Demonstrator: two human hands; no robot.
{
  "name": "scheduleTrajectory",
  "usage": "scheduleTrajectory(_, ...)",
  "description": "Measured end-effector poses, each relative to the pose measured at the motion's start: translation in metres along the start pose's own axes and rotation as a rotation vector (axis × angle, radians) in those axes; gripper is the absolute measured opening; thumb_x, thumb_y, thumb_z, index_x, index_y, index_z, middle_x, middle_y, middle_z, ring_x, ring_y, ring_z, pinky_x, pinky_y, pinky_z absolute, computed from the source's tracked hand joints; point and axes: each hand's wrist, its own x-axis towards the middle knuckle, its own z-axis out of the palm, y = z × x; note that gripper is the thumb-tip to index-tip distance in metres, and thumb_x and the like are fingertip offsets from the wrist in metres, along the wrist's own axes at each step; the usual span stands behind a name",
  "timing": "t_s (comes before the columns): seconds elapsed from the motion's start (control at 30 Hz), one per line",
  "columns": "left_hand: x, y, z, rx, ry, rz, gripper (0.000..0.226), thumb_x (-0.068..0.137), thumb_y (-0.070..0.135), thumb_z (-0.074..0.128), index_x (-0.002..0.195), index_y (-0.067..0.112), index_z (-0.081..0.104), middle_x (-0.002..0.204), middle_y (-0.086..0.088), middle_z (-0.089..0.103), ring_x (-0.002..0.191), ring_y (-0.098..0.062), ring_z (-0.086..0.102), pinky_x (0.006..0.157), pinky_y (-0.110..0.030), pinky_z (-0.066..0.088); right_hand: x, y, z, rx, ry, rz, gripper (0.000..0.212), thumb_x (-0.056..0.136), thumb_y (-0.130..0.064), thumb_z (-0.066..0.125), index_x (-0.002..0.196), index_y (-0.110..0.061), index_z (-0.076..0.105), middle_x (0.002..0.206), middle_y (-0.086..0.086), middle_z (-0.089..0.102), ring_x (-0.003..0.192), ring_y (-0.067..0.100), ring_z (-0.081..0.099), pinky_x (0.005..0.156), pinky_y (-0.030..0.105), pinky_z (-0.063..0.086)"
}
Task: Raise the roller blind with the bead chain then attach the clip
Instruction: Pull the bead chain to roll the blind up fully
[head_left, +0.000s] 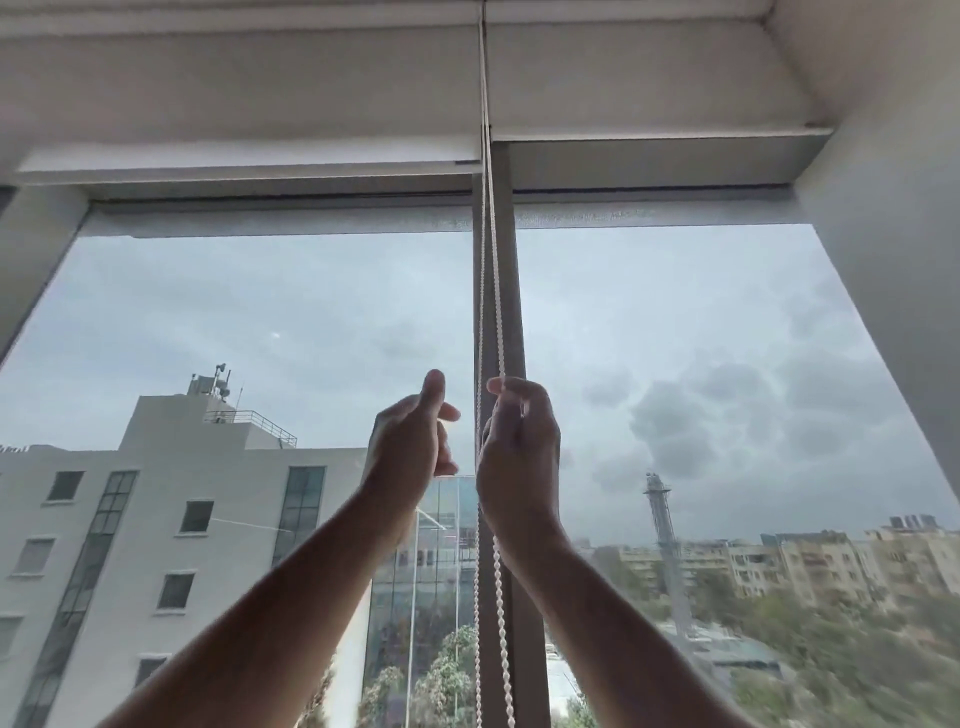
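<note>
Your right hand (519, 452) is closed around 1 strand of the chain (491, 291), fingers curled over it with the strand entering at the top of the fist and coming out below the wrist. Your left hand (410, 441) sits just beside it at 9 o'clock, loosely spread, thumb up and fingers half curled, touching nothing; the second strand hangs free in the gap between your 2 hands.

Both strands run straight up toward 12 o'clock along the mullion (511, 312) and disappear at the seam between 2 blinds. The left blind (249, 104) is rolled high, its bottom bar near the top of the window frame. The right blind (649, 78) is up too, its bottom bar a little higher in the picture. Below your hands the chain drops toward 6 o'clock and leaves the picture.

Through the glass (260, 312) you see grey cloud, a white building (156, 519) at 8 o'clock and a tower (662, 514) at 4 o'clock.
</note>
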Motion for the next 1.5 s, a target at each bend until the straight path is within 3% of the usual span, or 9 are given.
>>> scheduleTrajectory(0.2, 0.026, 0.053, 0.031, -0.015, -0.174, -0.070, 0.031, 0.102, 0.036, 0.047, 0.121, 0.012, 0.057, 0.107, -0.011, 0.064, 0.087, -0.023, 0.070, 0.065, -0.030, 0.058, -0.038, 0.019, -0.011, 0.017, -0.020, -0.033, 0.020, 0.104, -0.014, 0.037, 0.103, -0.022, 0.055, 0.062, -0.012, 0.045, 0.053, 0.005, 0.038, 0.051, 0.024, 0.031)
scheduleTrajectory(0.4, 0.022, 0.064, 0.068, -0.394, -0.081, -0.186, 0.030, 0.099, 0.002, 0.034, 0.099, 0.003, 0.064, 0.051, 0.001, 0.040, 0.032, -0.008, 0.032, 0.037, -0.015, 0.020, -0.038, 0.022, -0.026, 0.022, -0.092, -0.073, 0.023, 0.104, -0.015, 0.038, 0.102, -0.030, 0.054, 0.055, -0.012, 0.042, 0.046, 0.009, 0.031, 0.044, 0.026, 0.027)
scheduleTrajectory(0.6, 0.017, 0.058, 0.067, -0.264, 0.046, -0.070, 0.042, 0.089, -0.006, 0.028, 0.078, 0.012, 0.064, 0.052, 0.004, 0.041, 0.041, -0.009, 0.033, 0.035, -0.015, 0.022, -0.025, 0.029, -0.048, 0.317, -0.330, 0.204, 0.019, 0.103, -0.031, 0.044, 0.111, -0.039, 0.059, 0.054, -0.004, 0.044, 0.043, 0.010, 0.036, 0.040, 0.023, 0.035)
scheduleTrajectory(0.73, 0.004, 0.046, 0.058, -0.125, 0.012, -0.021, 0.040, 0.092, -0.002, 0.033, 0.081, 0.012, 0.069, 0.052, 0.004, 0.043, 0.040, -0.009, 0.035, 0.043, -0.022, 0.027, 0.004, 0.027, -0.054, 0.355, -0.284, 0.277, 0.053, 0.086, -0.062, 0.042, 0.128, -0.032, 0.050, 0.077, 0.005, 0.069, 0.068, 0.015, 0.063, 0.061, 0.030, 0.054)
scheduleTrajectory(1.0, -0.029, 0.015, 0.045, -0.035, 0.032, 0.095, 0.039, 0.104, 0.013, 0.036, 0.085, 0.008, 0.070, 0.052, 0.012, 0.062, 0.046, -0.001, 0.054, 0.040, -0.018, 0.038, 0.053, 0.013, -0.022, 0.268, -0.354, 0.385, 0.042, 0.099, -0.050, 0.045, 0.121, -0.016, 0.052, 0.093, 0.006, 0.073, 0.076, 0.011, 0.070, 0.060, 0.026, 0.054)
scheduleTrajectory(1.13, -0.046, -0.004, 0.045, 0.042, 0.054, 0.154, 0.038, 0.104, 0.014, 0.040, 0.083, 0.011, 0.071, 0.047, 0.010, 0.041, 0.046, -0.008, 0.035, 0.051, -0.028, 0.027, 0.073, -0.002, -0.004, 0.399, -0.375, 0.489, 0.042, 0.102, -0.046, 0.041, 0.102, -0.007, 0.058, 0.065, 0.003, 0.066, 0.048, 0.014, 0.060, 0.046, 0.026, 0.049)
scheduleTrajectory(1.23, -0.056, -0.017, 0.043, 0.068, 0.045, 0.168, 0.036, 0.103, 0.010, 0.041, 0.081, 0.011, 0.069, 0.047, 0.010, 0.042, 0.048, -0.009, 0.034, 0.049, -0.028, 0.026, 0.081, -0.011, 0.013, 0.436, -0.345, 0.532, 0.036, 0.105, -0.035, 0.036, 0.098, -0.006, 0.056, 0.053, -0.004, 0.040, 0.036, 0.009, 0.033, 0.037, 0.021, 0.032)
scheduleTrajectory(1.37, -0.055, -0.026, 0.036, 0.101, 0.012, 0.195, 0.041, 0.103, 0.010, 0.041, 0.066, 0.018, 0.056, 0.054, 0.005, 0.037, 0.049, -0.010, 0.030, 0.049, -0.029, 0.023, 0.073, -0.014, 0.027, 0.285, -0.209, 0.417, 0.041, 0.086, -0.003, 0.028, 0.083, -0.016, 0.067, 0.040, -0.007, 0.029, 0.031, 0.010, 0.021, 0.034, 0.017, 0.019)
scheduleTrajectory(1.5, -0.055, -0.040, 0.031, 0.150, -0.043, 0.263, 0.042, 0.104, 0.017, 0.043, 0.062, 0.020, 0.047, 0.055, 0.002, 0.036, 0.051, -0.015, 0.032, 0.049, -0.031, 0.025, 0.063, -0.009, 0.024, 0.058, -0.152, 0.194, 0.043, 0.080, -0.008, 0.030, 0.067, -0.029, 0.065, 0.035, -0.011, 0.041, 0.028, 0.010, 0.034, 0.036, 0.016, 0.027)
